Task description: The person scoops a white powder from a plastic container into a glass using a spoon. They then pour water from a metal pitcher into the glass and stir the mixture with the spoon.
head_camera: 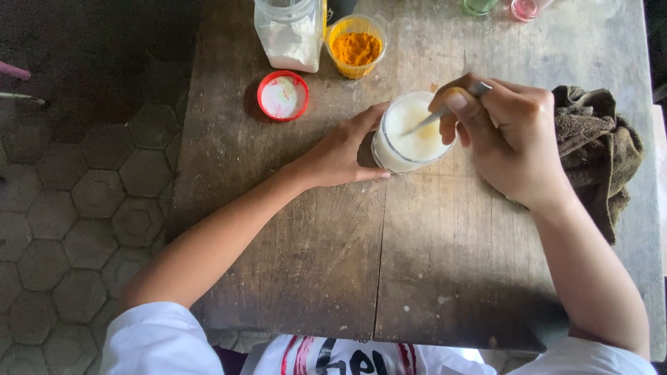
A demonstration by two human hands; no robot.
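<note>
A clear glass (410,136) of white liquid stands near the middle of the worn wooden table (292,264). My left hand (344,151) wraps around its left side, thumb and fingers touching the glass. My right hand (506,135) pinches a metal spoon (445,110) whose bowl dips into the white liquid, where a faint yellowish patch shows.
A small plastic cup of orange-yellow powder (356,47) and a clear jar of white powder (290,33) stand at the table's far side. A red lid (283,96) lies upturned nearby. A brown cloth (599,149) sits at the right. Green (479,5) and pink (526,8) glasses stand at the far edge.
</note>
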